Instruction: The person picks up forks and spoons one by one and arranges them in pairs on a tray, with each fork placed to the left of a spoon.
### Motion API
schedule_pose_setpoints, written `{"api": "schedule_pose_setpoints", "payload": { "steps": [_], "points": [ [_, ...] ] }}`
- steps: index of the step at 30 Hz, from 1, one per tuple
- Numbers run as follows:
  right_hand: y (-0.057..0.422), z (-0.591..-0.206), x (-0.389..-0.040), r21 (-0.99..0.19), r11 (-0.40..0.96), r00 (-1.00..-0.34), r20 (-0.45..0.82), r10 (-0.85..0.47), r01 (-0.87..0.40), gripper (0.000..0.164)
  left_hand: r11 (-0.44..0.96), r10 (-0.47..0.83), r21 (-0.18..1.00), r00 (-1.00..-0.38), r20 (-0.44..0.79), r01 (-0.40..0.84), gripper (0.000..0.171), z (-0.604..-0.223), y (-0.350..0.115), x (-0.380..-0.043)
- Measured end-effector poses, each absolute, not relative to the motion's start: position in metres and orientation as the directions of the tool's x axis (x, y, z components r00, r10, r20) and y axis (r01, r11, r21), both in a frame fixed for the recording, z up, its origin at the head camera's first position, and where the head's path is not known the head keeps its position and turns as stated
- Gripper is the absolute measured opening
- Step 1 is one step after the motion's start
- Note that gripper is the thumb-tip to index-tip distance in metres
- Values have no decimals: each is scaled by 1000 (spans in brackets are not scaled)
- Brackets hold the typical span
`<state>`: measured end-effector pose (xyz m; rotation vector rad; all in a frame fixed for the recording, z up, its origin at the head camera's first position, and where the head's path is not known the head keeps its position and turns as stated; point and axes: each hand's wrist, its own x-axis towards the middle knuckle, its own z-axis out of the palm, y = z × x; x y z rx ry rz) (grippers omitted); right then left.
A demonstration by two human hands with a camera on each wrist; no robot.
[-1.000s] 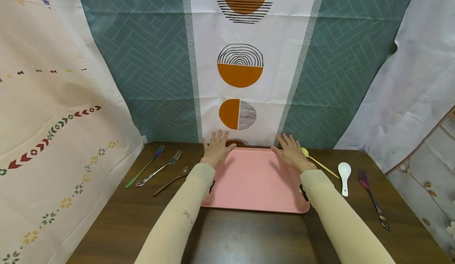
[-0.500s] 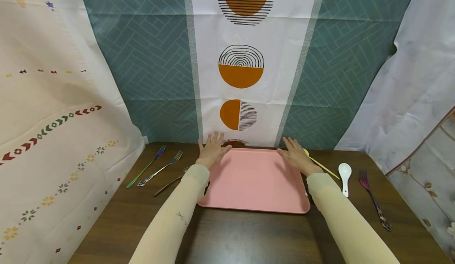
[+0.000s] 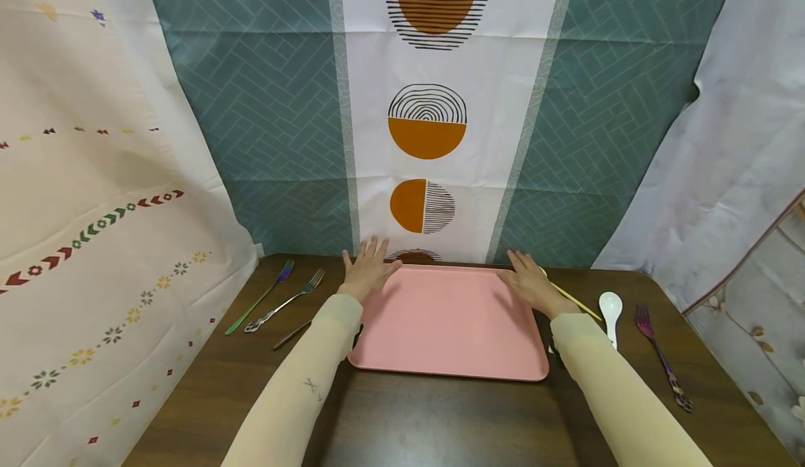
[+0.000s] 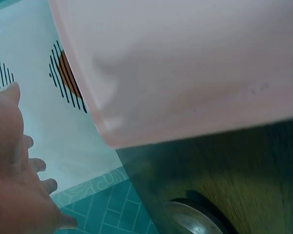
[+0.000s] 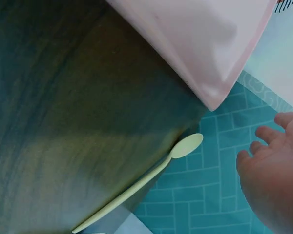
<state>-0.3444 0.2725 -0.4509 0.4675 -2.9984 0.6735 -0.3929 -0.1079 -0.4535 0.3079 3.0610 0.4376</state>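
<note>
A pink tray [image 3: 449,320] lies on the dark wooden table. My left hand [image 3: 367,271] is over its far left corner with fingers spread. In the left wrist view that hand [image 4: 19,165] appears apart from the tray's edge, holding nothing. Over the far right corner is my right hand [image 3: 533,286], its fingers extended. The right wrist view has this hand [image 5: 276,170] off the tray's corner, with nothing in it. Nearest the right hand is a yellow spoon [image 5: 132,190]. A metal spoon [image 4: 190,217] lies near the left hand; its bowl is hidden in the head view.
Left of the tray lie a green-handled fork [image 3: 259,300] and a silver fork [image 3: 286,302]. To the right are a white spoon [image 3: 610,310] and a purple fork [image 3: 657,348]. A patterned cloth [image 3: 428,138] hangs behind the table's far edge.
My hands have moved apart, the left one leftward and the right one rightward. The left arm now covers the metal spoon's bowl. The tray and cutlery stay in place.
</note>
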Motion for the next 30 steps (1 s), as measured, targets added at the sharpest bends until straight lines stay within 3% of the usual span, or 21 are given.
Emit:
{"api": "schedule_pose_setpoints", "payload": {
  "steps": [8, 16, 23, 30],
  "points": [
    [276, -454, -343, -410, 862, -954, 117, -276, -300, 68, 950, 189, 253, -982, -12, 180, 79, -456, -117, -392],
    [278, -456, -339, -432, 855, -957, 94, -275, -288, 82, 948, 189, 260, -982, -3, 182, 79, -453, -117, -391],
    [279, -458, -336, -482, 840, -965, 52, -255, -248, 73, 944, 185, 278, -983, -6, 177, 80, -453, -119, -386],
    [282, -464, -330, -452, 868, -977, 46, -208, -206, 77, 931, 198, 305, -979, 46, 203, 80, -456, -126, -381]
  ]
}}
